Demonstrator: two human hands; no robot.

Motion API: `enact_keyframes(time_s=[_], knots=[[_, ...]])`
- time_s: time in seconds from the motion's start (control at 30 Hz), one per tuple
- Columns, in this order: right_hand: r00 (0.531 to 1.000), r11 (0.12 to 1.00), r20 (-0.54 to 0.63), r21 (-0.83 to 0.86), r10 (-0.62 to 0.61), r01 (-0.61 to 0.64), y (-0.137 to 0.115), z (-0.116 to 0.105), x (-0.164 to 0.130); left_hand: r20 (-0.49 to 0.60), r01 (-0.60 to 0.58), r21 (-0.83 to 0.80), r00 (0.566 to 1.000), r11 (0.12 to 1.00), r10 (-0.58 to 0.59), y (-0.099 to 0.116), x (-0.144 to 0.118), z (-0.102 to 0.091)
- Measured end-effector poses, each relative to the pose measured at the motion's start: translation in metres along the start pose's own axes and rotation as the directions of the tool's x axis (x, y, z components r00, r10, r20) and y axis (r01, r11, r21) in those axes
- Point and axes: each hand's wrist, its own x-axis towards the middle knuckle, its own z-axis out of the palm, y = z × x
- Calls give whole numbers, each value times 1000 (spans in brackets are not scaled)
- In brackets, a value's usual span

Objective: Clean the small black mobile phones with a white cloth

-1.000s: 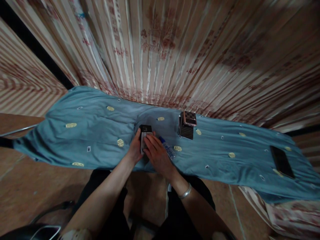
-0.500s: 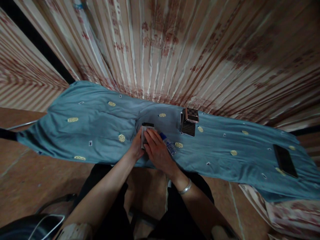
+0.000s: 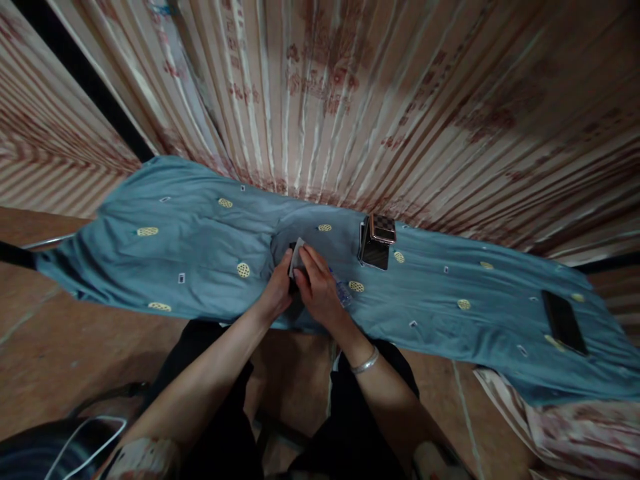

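Close together above the middle of the cloth-covered surface, my two hands work on one small item. My left hand is wrapped round a small dark flat object, mostly hidden by my fingers. A grey piece of cloth lies against that object, and my right hand pinches it, fingers bent over its edge. Partly behind my right hand lies a clear bottle with blue on it.
A blue-green cloth with pineapple prints covers the surface. Beyond my right hand a dark folding device with a checked top stands half open. A black phone lies far right. Pleated curtains hang behind.
The grey cloth, flat under my right fingers before, is now tilted up at the dark object's edge. My right hand has turned and covers more of the bottle.
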Motion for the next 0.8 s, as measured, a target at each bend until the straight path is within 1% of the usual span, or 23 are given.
enact_keyframes(time_s=[0.03,0.07,0.2,0.47,0.6,0.7,0.8], knots=[[1000,1000,2,2,6,-6,1,0,0,-41,-18,13,999,1000,18,1,-3,4],[1000,1000,6,3,10,-10,1,1,1,-53,-28,25,998,999,29,2,-5,7],[1000,1000,8,17,-2,2,-2,3,-1,-57,-37,60,998,998,40,6,-13,15],[999,998,-19,63,30,-29,-4,9,-3,-7,-54,71,998,996,55,8,-14,10],[999,999,-39,48,14,-12,-8,11,-5,-34,-106,122,993,987,111,7,-12,10],[1000,1000,-24,20,-10,10,-10,9,-5,-32,-150,143,987,978,156,5,-11,10],[1000,1000,2,-11,-13,13,-6,4,-3,-18,-163,169,985,972,169,5,-12,12]])
